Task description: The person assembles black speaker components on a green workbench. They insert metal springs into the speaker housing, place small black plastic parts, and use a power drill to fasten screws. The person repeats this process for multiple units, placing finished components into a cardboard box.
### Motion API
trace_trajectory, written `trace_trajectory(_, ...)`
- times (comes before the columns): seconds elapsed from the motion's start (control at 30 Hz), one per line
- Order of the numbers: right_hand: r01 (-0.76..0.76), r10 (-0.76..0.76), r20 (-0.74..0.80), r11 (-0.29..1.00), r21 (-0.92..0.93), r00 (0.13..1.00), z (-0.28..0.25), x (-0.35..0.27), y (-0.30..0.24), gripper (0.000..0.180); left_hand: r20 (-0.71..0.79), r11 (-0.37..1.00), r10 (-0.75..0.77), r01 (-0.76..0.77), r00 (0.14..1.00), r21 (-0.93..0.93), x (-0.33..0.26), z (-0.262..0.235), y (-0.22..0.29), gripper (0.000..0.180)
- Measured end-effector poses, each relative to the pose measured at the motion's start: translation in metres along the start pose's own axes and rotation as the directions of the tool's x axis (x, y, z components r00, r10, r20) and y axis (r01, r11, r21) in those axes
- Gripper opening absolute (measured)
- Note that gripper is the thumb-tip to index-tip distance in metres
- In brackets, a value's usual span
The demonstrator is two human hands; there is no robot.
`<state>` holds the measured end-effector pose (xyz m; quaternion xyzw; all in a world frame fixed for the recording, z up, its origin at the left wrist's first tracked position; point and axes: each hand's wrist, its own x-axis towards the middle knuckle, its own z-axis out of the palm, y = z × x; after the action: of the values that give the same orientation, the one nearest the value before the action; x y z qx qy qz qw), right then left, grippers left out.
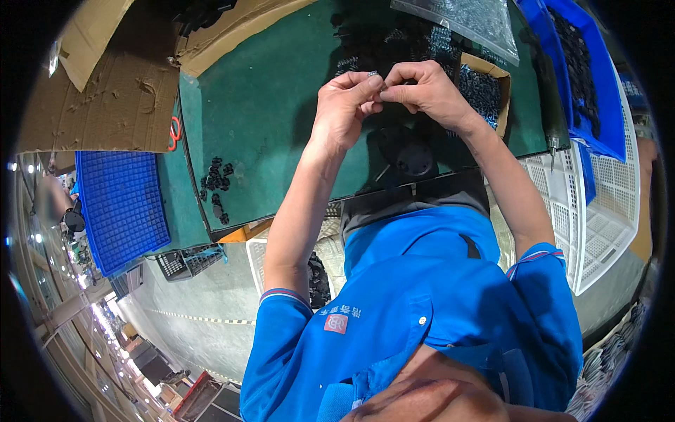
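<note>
Above the green tabletop (246, 105), my left hand (344, 105) and my right hand (430, 95) meet fingertip to fingertip. A tiny shiny metal piece (373, 73) shows in the left hand's pinch; its exact kind is too small to make out. The right thumb and forefinger are closed in a pinch at the same spot, and what they grip is hidden. Under my right wrist stands a shallow cardboard box (505, 98) of small metal springs (478, 88). More springs (441, 42) and dark parts (362, 46) lie beyond my hands. Nearer me sits a black round fixture (411, 156).
Small black parts (216, 176) lie at the table's left, near orange-handled scissors (175, 133). A cardboard box (98, 105) and blue tray (123, 204) stand further left. Rightward are a clear plastic bag (471, 24), a powered screwdriver (552, 105), a blue bin (610, 133) and white crates (559, 190).
</note>
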<state>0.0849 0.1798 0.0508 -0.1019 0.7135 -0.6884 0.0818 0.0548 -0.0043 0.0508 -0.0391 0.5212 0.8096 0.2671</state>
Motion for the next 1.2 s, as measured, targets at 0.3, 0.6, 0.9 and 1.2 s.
trace_trajectory(0.3,0.204,-0.286,-0.288,0.937,-0.284,0.914,0.017,-0.009,0.024,0.009,-0.007,0.965,0.115,-0.110,0.993,0.239,-0.003,0.010,-0.001,0.012)
trace_trajectory(0.6,-0.286,0.240,0.174,0.902,0.324,0.955,-0.008,-0.032,0.000,0.018,0.267,0.866,0.093,-0.210,0.959,0.453,-0.006,0.005,0.004,0.009)
trace_trajectory(0.9,0.095,-0.112,-0.262,0.993,-0.076,0.959,0.021,-0.023,0.021,0.014,0.119,0.992,0.042,-0.055,0.992,0.109,-0.005,-0.018,-0.008,0.005)
trace_trajectory(1.2,-0.108,-0.161,-0.481,0.868,-0.485,0.862,-0.014,-0.033,0.030,0.046,-0.006,0.795,0.311,-0.256,0.950,0.550,-0.011,0.004,-0.016,0.013)
